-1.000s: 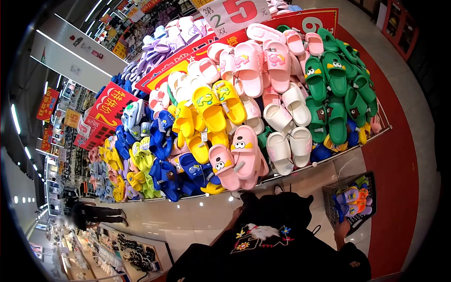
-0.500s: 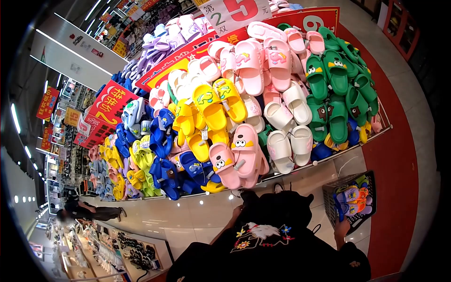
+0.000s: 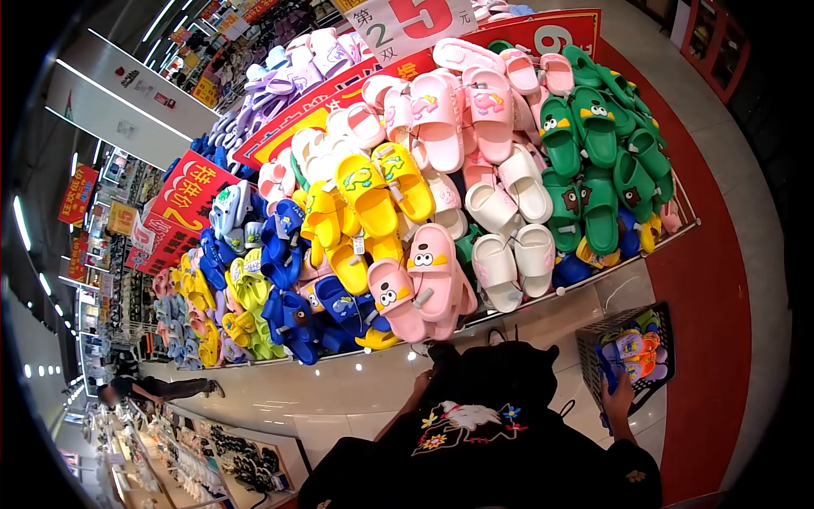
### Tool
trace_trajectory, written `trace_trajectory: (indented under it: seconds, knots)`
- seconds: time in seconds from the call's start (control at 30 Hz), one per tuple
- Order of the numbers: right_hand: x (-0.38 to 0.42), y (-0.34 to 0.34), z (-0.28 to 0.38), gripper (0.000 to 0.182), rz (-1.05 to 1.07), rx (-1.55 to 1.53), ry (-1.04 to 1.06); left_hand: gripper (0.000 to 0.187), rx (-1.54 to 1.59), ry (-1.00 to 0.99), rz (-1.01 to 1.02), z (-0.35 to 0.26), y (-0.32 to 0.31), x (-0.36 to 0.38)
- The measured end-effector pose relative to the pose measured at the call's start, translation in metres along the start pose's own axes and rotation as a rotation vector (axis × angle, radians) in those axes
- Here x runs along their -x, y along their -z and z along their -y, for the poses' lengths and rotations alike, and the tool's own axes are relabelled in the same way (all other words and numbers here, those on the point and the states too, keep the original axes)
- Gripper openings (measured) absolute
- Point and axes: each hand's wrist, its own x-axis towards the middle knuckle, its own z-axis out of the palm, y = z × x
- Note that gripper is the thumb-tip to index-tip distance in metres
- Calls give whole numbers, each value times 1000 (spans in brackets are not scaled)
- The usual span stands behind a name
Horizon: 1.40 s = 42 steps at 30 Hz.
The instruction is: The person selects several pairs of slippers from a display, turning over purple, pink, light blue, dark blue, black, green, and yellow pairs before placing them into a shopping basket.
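Note:
My right hand [image 3: 619,394] is closed around what looks like the blue handle [image 3: 604,380] of a black mesh shopping basket [image 3: 589,341]. Inside the basket lie colourful children's slippers [image 3: 642,352] in purple and orange, with some blue and green. My left hand [image 3: 421,384] is low at the side of my black top, below the display edge, and its fingers are mostly hidden. Nearest to it, above, are pink slippers [image 3: 431,284] with cartoon eyes, tagged and piled at the front of the stand. White slippers [image 3: 494,263] lie just right of them.
The heaped stand also carries yellow [image 3: 366,191], green [image 3: 598,136] and blue slippers [image 3: 292,322]. A red price sign [image 3: 543,34] stands behind them. A person [image 3: 161,388] is in the aisle at left, beside shoe shelves [image 3: 237,458]. Red flooring [image 3: 708,339] curves along the right.
The view has shifted slightly, so the stand and basket appear a little further left. My right hand remains at the basket, sitting slightly higher in the picture.

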Motion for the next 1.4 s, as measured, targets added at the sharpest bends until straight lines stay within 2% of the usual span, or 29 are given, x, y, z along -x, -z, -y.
trace_trajectory:
  seconds: [0.07, 0.17, 0.2, 0.23, 0.27, 0.33, 0.37, 0.4, 0.47, 0.53, 0.57, 0.63, 0.7, 0.8, 0.83, 0.87, 0.9, 0.93, 0.97, 1.03, 1.1, 1.17, 1.2, 1.33, 1.4]
  knots:
    - [-40, 16, 23, 40, -169, -101, 205, 46, -12, -15, -2, -2, 3, -3]
    - [-120, 39, 98, 36, -319, -316, 301, 47, -41, -45, -3, 0, 4, -9]
    - [-149, 51, 131, 33, -318, -360, 392, 47, -50, -56, -6, 1, 3, -13]
    - [-176, 50, 164, 32, -354, -318, 351, 47, -53, -61, 1, 3, 4, -18]
    - [-204, 53, 203, 31, -411, -500, 391, 48, -68, -68, -3, 6, 3, -25]
    - [-252, 57, 267, 23, -396, -602, 508, 48, -77, -113, -5, 20, -1, -38]
    - [-273, 54, 293, 21, -341, -604, 528, 45, -53, -129, -33, 20, -3, -42]
    - [-288, 56, 324, 21, -386, -625, 565, 38, -25, -179, -89, 25, -8, -49]
    - [-326, 36, 366, 30, -283, -723, 526, 30, 6, -231, -153, 31, -17, -54]
    - [-344, 31, 405, 52, -364, -664, 561, 31, 38, -149, -175, 32, -23, -52]
    - [-361, 19, 419, 66, -267, -646, 525, 43, 87, -262, -167, 45, -27, -52]
    - [-389, -11, 444, 76, -352, -520, 515, 43, 151, -74, -192, 24, -25, -19]
    - [-401, -22, 459, 82, -343, -552, 516, 44, 242, -57, -158, 48, -35, -18]
    - [-410, -40, 472, 77, -529, -513, 436, 46, 152, 58, -282, 36, -30, 18]
    - [-408, -36, 474, 77, -531, -519, 443, 48, 143, 122, -308, 57, -41, 13]
    - [-405, -35, 472, 74, -434, -670, 439, 51, 264, 0, -277, 92, -58, -3]
    - [-405, -32, 471, 71, -335, -815, 430, 51, 202, 2, -275, 99, -61, 1]
    - [-404, -36, 470, 64, -406, -847, 465, 51, 164, -5, -262, 104, -63, 0]
    - [-404, -38, 467, 64, -407, -841, 461, 51, 138, -16, -252, 108, -64, -1]
    - [-399, -33, 466, 63, -536, -806, 585, 52, 109, -28, -241, 112, -63, -2]
    - [-399, -29, 466, 59, -563, -773, 578, 52, 85, -40, -227, 115, -63, -3]
    - [-400, -26, 465, 54, -570, -614, 588, 52, 66, -59, -217, 116, -61, -7]
    - [-399, -24, 465, 47, -543, -596, 580, 52, 59, -70, -212, 116, -60, -9]
    - [-396, -22, 471, 46, -447, -569, 501, 53, 39, -112, -214, 118, -57, -21]
    - [-396, -28, 475, 44, -112, -796, 317, 53, 39, -122, -221, 119, -56, -27]
